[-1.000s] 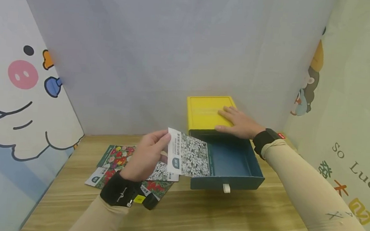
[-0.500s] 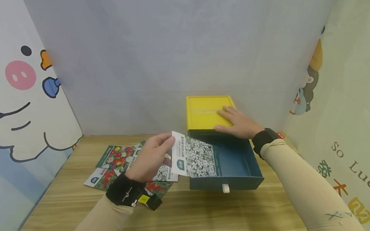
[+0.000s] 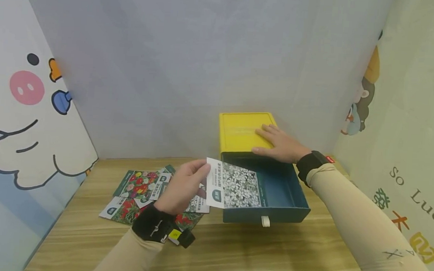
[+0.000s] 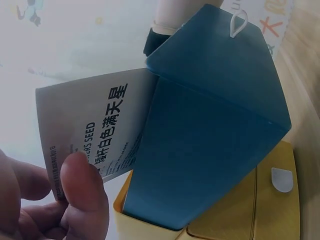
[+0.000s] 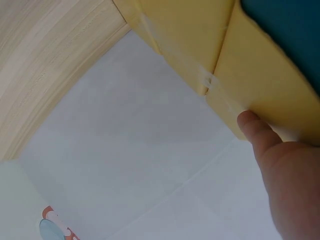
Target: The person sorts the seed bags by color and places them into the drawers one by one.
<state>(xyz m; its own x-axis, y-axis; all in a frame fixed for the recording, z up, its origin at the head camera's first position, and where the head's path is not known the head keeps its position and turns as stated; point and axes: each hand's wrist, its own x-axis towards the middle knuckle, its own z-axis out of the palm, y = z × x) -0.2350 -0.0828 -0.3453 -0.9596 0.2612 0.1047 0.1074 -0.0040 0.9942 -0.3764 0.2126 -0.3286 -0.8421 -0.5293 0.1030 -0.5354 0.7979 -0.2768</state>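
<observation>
Between thumb and fingers, my left hand (image 3: 184,187) pinches the white end of a flower seed packet (image 3: 239,185) printed with white blossoms. The packet's far end overlaps the left part of a pulled-out dark teal drawer (image 3: 243,215) with a white pull loop. In the left wrist view the packet (image 4: 95,125) passes behind the drawer's side wall (image 4: 195,150), so part of it is hidden. My right hand (image 3: 282,146) rests with spread fingers on top of the yellow drawer box (image 3: 239,132). Its fingers (image 5: 260,135) lie against the yellow surface in the right wrist view.
Several more seed packets (image 3: 139,184) with red, mixed and white flowers lie overlapping on the wooden table (image 3: 269,263), left of the drawer. Beneath the open drawer, the left wrist view shows a yellow front with a pale tab (image 4: 282,180). A grey backdrop (image 3: 167,87) stands behind the box.
My left hand has moved right with the white-flowered packet, bringing it farther over the drawer and slightly lower. More of the packets on the table show. The right hand stays on the box.
</observation>
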